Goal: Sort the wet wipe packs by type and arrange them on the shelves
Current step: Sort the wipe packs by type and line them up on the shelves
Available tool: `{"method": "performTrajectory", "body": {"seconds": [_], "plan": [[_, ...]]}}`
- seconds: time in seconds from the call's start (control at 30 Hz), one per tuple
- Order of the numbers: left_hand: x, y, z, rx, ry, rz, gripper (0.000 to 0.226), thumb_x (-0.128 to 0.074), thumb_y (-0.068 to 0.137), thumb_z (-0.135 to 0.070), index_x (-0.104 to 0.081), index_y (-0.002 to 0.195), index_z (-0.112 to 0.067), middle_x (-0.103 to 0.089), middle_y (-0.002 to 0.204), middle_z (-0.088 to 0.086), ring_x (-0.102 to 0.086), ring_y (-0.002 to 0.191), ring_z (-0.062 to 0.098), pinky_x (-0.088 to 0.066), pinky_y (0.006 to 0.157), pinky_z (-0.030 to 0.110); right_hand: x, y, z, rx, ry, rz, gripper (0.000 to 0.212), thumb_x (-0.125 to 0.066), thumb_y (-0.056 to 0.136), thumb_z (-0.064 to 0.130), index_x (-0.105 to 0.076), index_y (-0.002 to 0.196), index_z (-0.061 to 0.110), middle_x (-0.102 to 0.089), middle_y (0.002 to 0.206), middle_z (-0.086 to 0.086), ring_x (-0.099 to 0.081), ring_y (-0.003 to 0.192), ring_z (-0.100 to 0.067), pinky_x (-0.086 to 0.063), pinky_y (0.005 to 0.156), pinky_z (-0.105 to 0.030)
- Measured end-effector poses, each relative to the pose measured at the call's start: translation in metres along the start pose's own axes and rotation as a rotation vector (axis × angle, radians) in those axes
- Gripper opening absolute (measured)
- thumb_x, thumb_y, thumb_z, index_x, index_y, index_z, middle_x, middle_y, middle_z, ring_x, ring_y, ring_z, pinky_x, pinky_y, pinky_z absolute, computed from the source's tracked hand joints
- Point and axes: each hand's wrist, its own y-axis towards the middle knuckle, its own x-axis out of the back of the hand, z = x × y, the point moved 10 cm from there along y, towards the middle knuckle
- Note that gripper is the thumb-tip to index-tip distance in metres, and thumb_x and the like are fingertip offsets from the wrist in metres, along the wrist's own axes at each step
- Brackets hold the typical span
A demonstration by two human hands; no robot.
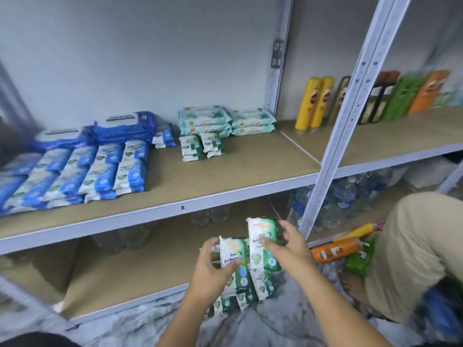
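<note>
Step in hand, as judged: gathering green pine packs for shelving. The left hand (213, 267) grasps one green pack (231, 250) and the right hand (288, 246) grasps a second green pack (261, 242), both well below and right of the shelved green stack (201, 146), with loose green packs (250, 284) beneath them. The next move likely calls for raising both to that stack and laying them flat beside it, clear of the blue packs (100, 166) to its left.
</note>
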Motion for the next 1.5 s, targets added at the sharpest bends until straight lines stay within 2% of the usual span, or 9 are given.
{"method": "performTrajectory", "body": {"seconds": [0.3,0.4,0.53,0.7,0.83,0.93,1.1,1.33,1.5], "plan": [[0.05,0.021,-0.142,-0.17,0.012,-0.033,0.058,-0.086,0.078,-0.031,-0.048,0.121,-0.04,-0.073,0.098,-0.011,-0.072,0.075,0.007,-0.062,0.068,0.04,0.007,0.025,0.146,0.158,0.021,0.011,0.079,-0.09,0.072,0.034,-0.05,0.139,0.026,-0.069,0.117,0.002,-0.07,0.098,-0.019,-0.058,0.091,-0.045],[0.055,0.049,-0.162,-0.157,0.0,-0.028,0.062,-0.088,0.076,-0.029,-0.049,0.125,-0.032,-0.074,0.102,-0.002,-0.075,0.083,0.017,-0.062,0.076,0.049,0.006,0.046,0.172,0.171,0.003,0.015,0.048,-0.089,0.071,0.035,-0.061,0.11,0.031,-0.073,0.107,0.003,-0.073,0.091,-0.019,-0.059,0.087,-0.047],[0.052,0.086,-0.182,-0.151,0.021,-0.042,0.047,-0.087,0.078,-0.027,-0.051,0.107,-0.036,-0.074,0.098,0.003,-0.07,0.07,0.015,-0.057,0.055,0.028,0.007,0.077,0.181,0.154,0.044,-0.015,0.044,-0.088,0.076,0.024,-0.06,0.109,0.029,-0.073,0.106,-0.001,-0.074,0.088,-0.021,-0.061,0.082,-0.044],[0.041,0.13,-0.179,-0.081,0.02,-0.029,0.059,-0.089,0.076,-0.028,-0.05,0.121,-0.024,-0.069,0.098,0.007,-0.059,0.068,0.021,-0.046,0.044,0.022,-0.001,0.114,0.171,0.123,-0.002,0.009,0.059,-0.088,0.076,0.026,-0.059,0.126,0.02,-0.071,0.106,0.002,-0.071,0.091,-0.015,-0.056,0.082,-0.032],[0.041,0.161,-0.168,-0.047,0.073,-0.075,0.067,-0.092,0.07,-0.032,-0.052,0.123,-0.021,-0.072,0.099,0.007,-0.073,0.086,0.026,-0.059,0.067,0.035,-0.01,0.141,0.166,0.09,-0.099,0.039,0.068,-0.088,0.076,0.029,-0.057,0.135,0.016,-0.07,0.116,-0.003,-0.069,0.093,-0.013,-0.052,0.071,-0.024],[0.042,0.179,-0.161,-0.012,0.099,-0.081,0.072,-0.093,0.067,-0.038,-0.054,0.124,-0.02,-0.073,0.097,0.003,-0.073,0.088,0.022,-0.055,0.07,0.031,-0.015,0.156,0.161,0.045,-0.113,0.049,0.06,-0.088,0.076,0.024,-0.061,0.128,0.011,-0.072,0.11,-0.002,-0.071,0.094,-0.017,-0.057,0.087,-0.034],[0.044,0.191,-0.159,0.011,0.124,-0.073,0.073,-0.091,0.07,-0.04,-0.054,0.13,-0.019,-0.065,0.101,-0.009,-0.062,0.084,0.006,-0.047,0.066,0.024,-0.018,0.174,0.155,0.006,-0.142,0.083,0.028,-0.085,0.079,0.022,-0.064,0.097,0.02,-0.072,0.093,0.003,-0.071,0.085,-0.014,-0.056,0.08,-0.029],[0.04,0.203,-0.16,-0.017,0.306,-0.034,0.026,-0.083,0.079,-0.044,-0.06,0.088,-0.036,-0.062,0.092,-0.022,-0.059,0.083,-0.002,-0.047,0.078,0.023,-0.017,0.184,0.14,-0.014,-0.258,0.07,0.029,-0.08,0.077,0.042,-0.068,0.084,0.016,-0.075,0.088,0.0,-0.071,0.088,-0.021,-0.055,0.096,-0.039],[0.039,0.2,-0.157,-0.019,0.284,0.016,0.018,-0.079,0.085,-0.038,-0.061,0.081,-0.037,-0.058,0.081,-0.029,-0.052,0.074,-0.013,-0.037,0.06,0.008,-0.015,0.186,0.138,-0.013,-0.297,0.035,0.036,-0.076,0.074,0.047,-0.074,0.094,0.016,-0.077,0.092,-0.001,-0.072,0.09,-0.024,-0.057,0.093,-0.041]]}}
